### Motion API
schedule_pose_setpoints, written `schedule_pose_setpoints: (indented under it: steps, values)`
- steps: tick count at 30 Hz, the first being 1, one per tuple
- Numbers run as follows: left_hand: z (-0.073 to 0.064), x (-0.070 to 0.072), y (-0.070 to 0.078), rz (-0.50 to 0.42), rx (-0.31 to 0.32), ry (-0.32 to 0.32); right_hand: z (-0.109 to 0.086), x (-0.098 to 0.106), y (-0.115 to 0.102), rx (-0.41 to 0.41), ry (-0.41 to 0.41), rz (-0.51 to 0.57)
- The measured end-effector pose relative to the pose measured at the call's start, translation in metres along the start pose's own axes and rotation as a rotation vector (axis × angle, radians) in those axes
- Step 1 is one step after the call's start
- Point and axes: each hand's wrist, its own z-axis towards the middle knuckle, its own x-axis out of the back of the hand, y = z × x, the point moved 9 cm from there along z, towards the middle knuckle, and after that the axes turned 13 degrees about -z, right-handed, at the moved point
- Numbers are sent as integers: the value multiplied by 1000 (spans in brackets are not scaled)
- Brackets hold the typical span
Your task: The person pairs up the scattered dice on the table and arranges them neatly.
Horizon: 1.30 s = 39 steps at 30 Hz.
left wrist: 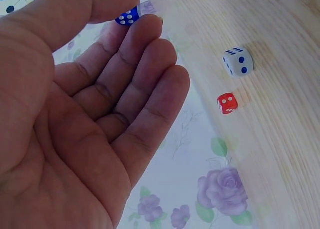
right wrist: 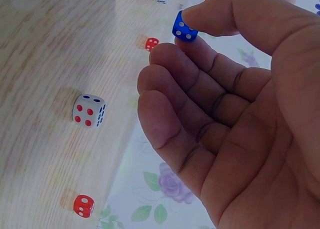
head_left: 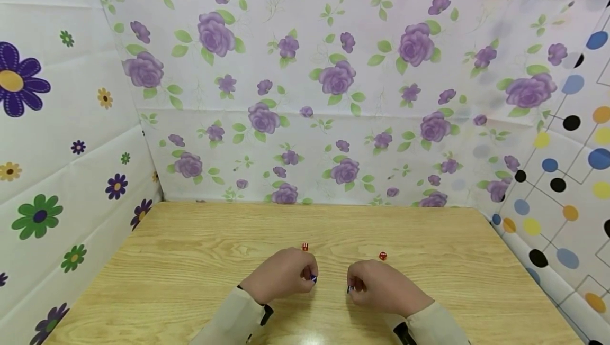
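Note:
My left hand [head_left: 285, 275] pinches a blue die [left wrist: 128, 16] with white pips between thumb and forefinger, a little above the table. Opposite it, my right hand [head_left: 383, 286] holds a second blue die [right wrist: 185, 27] the same way; a gap separates the hands. Beyond the left hand lies a red die [head_left: 305, 246], and another red die [head_left: 383, 255] lies beyond the right. In the left wrist view, a white die [left wrist: 238, 62] rests beside the red one. A white die with red and blue pips [right wrist: 88, 110] appears in the right wrist view. The head view hides both white dice behind my hands.
The wooden table [head_left: 214, 234] has its far edge against a rose-patterned cloth [head_left: 305, 70]. A flowered cloth [head_left: 71, 96] hangs on the left and a dotted one [head_left: 538, 218] on the right.

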Motion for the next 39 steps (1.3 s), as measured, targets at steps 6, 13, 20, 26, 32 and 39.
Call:
schedule_pose_setpoints:
  steps: [6,13,20,26,32,39]
  values:
    - [-1,-2,1,42,-7,-10,0,1,-1,0,-9,9]
    - [-2,-1,3,53,-18,-11,1,0,-1,1,-12,3]
    - [-3,0,6,66,-38,-13,1,0,-3,22,-9,-7]
    - [-4,-1,4,55,-42,-19,0,1,-5,31,-8,-16]
    - [-3,-3,2,42,-45,-23,0,2,-6,37,5,-25]
    - [-3,-4,2,38,-31,-34,0,1,-5,30,-14,-8]
